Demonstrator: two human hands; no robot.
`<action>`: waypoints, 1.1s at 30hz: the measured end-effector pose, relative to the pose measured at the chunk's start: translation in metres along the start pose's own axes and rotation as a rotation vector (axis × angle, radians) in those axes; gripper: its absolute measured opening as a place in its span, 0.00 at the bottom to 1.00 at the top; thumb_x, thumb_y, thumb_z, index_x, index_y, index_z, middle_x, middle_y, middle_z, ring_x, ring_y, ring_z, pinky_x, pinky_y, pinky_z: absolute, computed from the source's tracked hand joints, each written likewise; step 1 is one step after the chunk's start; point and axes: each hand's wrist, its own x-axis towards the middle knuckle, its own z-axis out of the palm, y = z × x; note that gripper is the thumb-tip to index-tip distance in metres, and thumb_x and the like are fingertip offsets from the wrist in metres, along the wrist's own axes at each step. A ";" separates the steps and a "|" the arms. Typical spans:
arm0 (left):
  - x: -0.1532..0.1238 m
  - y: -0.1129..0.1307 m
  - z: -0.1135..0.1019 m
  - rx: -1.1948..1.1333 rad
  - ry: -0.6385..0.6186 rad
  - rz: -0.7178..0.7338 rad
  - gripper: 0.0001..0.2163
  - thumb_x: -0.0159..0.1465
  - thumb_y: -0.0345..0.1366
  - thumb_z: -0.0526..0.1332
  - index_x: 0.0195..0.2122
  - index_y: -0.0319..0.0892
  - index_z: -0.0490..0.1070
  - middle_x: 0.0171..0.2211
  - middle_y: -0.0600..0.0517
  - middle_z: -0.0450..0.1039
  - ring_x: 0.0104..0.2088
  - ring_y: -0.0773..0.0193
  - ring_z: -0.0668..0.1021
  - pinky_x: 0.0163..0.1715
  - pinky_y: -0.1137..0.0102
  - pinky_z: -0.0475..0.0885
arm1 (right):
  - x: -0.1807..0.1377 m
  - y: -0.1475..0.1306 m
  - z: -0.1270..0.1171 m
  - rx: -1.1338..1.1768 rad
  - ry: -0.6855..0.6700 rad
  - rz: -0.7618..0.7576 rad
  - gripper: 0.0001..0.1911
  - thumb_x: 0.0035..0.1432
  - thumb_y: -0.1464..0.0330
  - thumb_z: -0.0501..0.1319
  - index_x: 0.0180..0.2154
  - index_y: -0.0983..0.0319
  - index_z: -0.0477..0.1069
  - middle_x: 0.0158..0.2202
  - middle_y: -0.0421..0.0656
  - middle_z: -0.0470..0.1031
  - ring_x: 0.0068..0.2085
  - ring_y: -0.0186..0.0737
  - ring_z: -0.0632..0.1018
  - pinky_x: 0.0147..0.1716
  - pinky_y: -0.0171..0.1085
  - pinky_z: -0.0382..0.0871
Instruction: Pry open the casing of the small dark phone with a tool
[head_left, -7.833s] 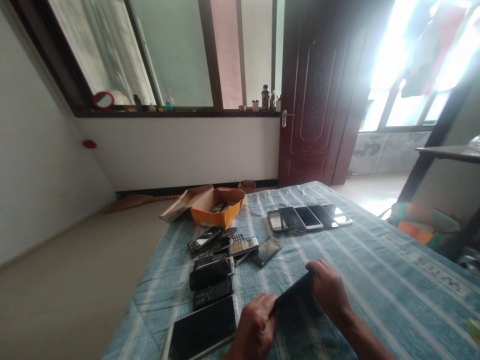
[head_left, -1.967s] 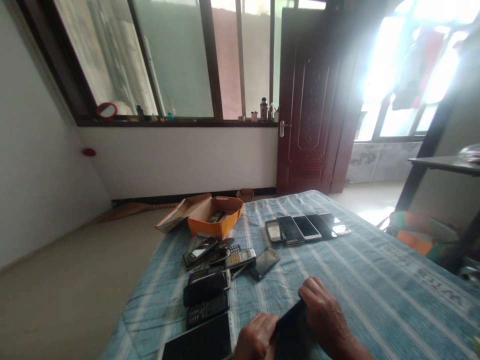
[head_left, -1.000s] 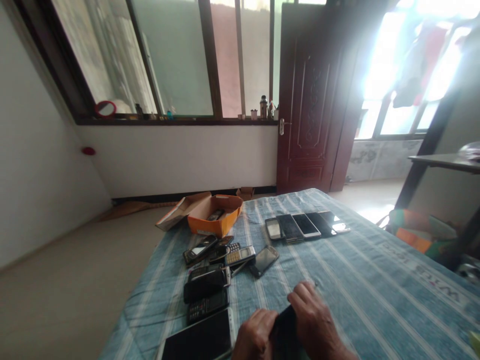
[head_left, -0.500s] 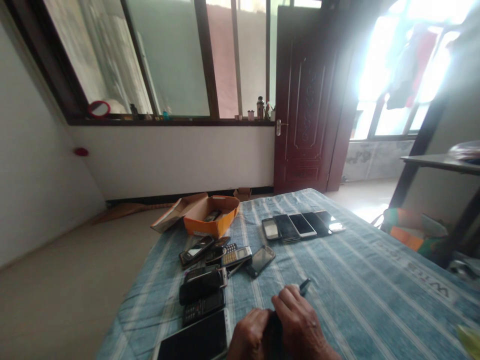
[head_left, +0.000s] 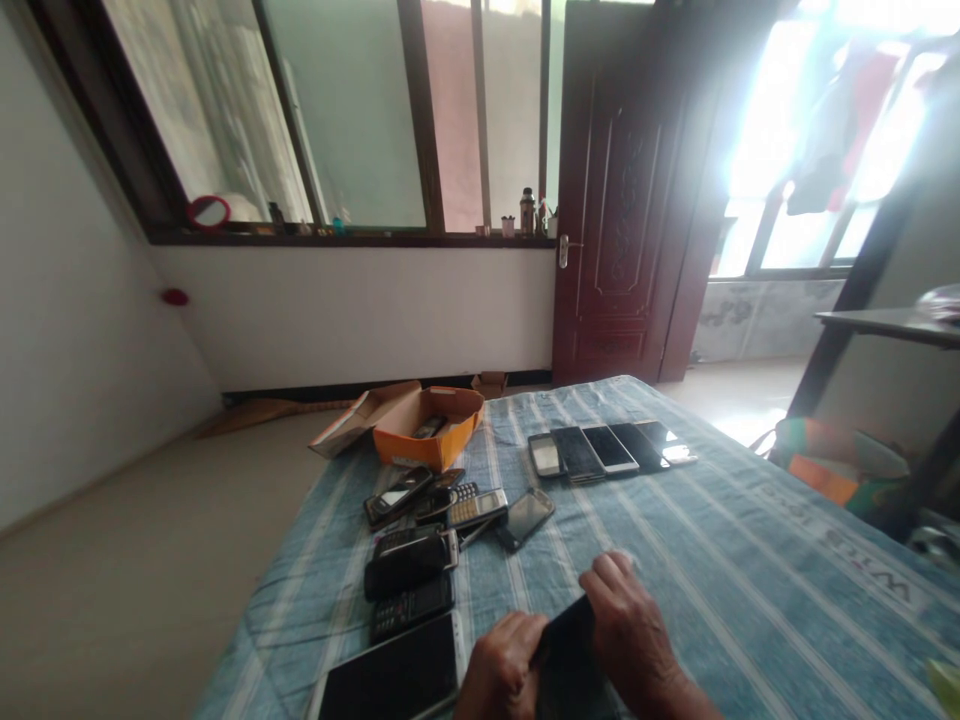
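My left hand [head_left: 504, 662] is closed around the left edge of a dark smartphone [head_left: 574, 662], which lies tilted at the bottom of the view. My right hand [head_left: 634, 635] has its fingers curled at the phone's far right corner. A small whitish piece, too unclear to name, shows by those fingertips [head_left: 619, 562]. Left of my hands lies a large white-edged tablet or phone [head_left: 394, 672] with a black screen. Beyond it are a keypad phone [head_left: 412, 606], a black phone [head_left: 409, 565] and a heap of several older phones, with a grey phone [head_left: 527, 518] at its right.
Several smartphones [head_left: 610, 450] lie side by side farther back on the blue striped bedspread [head_left: 720, 560]. An open orange box [head_left: 420, 447] with a phone inside stands at the bed's far left edge. A dark red door [head_left: 619, 200] and a shelf [head_left: 892, 325] are beyond.
My right hand has moved to the right and slightly away, uncovering more of the dark phone. The left hand stays closed on it. The whole view has shifted slightly.
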 end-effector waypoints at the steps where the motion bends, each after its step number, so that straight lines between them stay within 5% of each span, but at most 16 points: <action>1: 0.000 0.000 0.001 0.002 -0.001 -0.004 0.11 0.57 0.21 0.50 0.35 0.42 0.67 0.28 0.52 0.73 0.28 0.65 0.75 0.28 0.75 0.69 | -0.001 -0.005 0.001 -0.001 0.012 -0.027 0.14 0.48 0.85 0.50 0.24 0.61 0.62 0.27 0.42 0.63 0.34 0.42 0.63 0.37 0.38 0.59; 9: -0.002 0.004 0.006 -0.047 0.072 -0.024 0.09 0.66 0.31 0.50 0.28 0.43 0.63 0.25 0.52 0.71 0.26 0.63 0.74 0.24 0.73 0.67 | -0.004 -0.044 0.008 0.042 0.027 -0.159 0.10 0.55 0.79 0.49 0.29 0.60 0.64 0.27 0.42 0.62 0.32 0.43 0.64 0.36 0.40 0.62; 17: 0.003 0.008 0.002 -0.090 0.078 0.003 0.08 0.64 0.28 0.49 0.34 0.40 0.68 0.30 0.46 0.74 0.32 0.60 0.78 0.32 0.71 0.73 | -0.010 -0.052 0.012 -0.002 0.041 -0.221 0.19 0.59 0.78 0.45 0.49 0.68 0.65 0.34 0.49 0.68 0.40 0.49 0.69 0.37 0.43 0.67; 24: 0.000 0.005 0.001 -0.082 0.020 -0.064 0.08 0.64 0.28 0.51 0.30 0.41 0.66 0.26 0.50 0.73 0.28 0.62 0.76 0.28 0.73 0.69 | -0.001 -0.044 0.003 0.069 -0.015 -0.162 0.15 0.60 0.79 0.45 0.35 0.63 0.68 0.28 0.44 0.65 0.32 0.43 0.66 0.35 0.40 0.63; 33: 0.003 0.005 -0.008 -0.069 -0.058 -0.079 0.11 0.60 0.23 0.51 0.35 0.43 0.69 0.29 0.52 0.74 0.30 0.64 0.76 0.29 0.75 0.69 | 0.009 0.013 -0.012 0.058 -0.048 -0.012 0.14 0.50 0.84 0.50 0.24 0.61 0.63 0.27 0.41 0.64 0.33 0.40 0.64 0.35 0.36 0.58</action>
